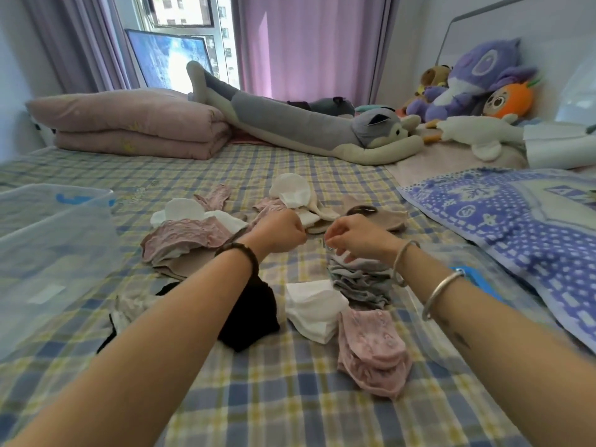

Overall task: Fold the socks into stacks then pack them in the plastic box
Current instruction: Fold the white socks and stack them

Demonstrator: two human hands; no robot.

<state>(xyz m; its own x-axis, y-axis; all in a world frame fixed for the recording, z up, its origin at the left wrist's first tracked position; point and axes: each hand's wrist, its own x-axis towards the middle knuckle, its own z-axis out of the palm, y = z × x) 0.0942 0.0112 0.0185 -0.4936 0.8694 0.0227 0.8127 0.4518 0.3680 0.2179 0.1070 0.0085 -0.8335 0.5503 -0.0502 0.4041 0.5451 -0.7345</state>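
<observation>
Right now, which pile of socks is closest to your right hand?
The grey pile, directly under the right hand. The white pile, pink pile and black pile lie nearer the person.

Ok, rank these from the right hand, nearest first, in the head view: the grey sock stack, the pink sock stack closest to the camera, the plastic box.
1. Grey sock stack: directly under the right hand.
2. Pink sock stack: closer to the camera, past the grey one.
3. Plastic box: far off to the left.
</observation>
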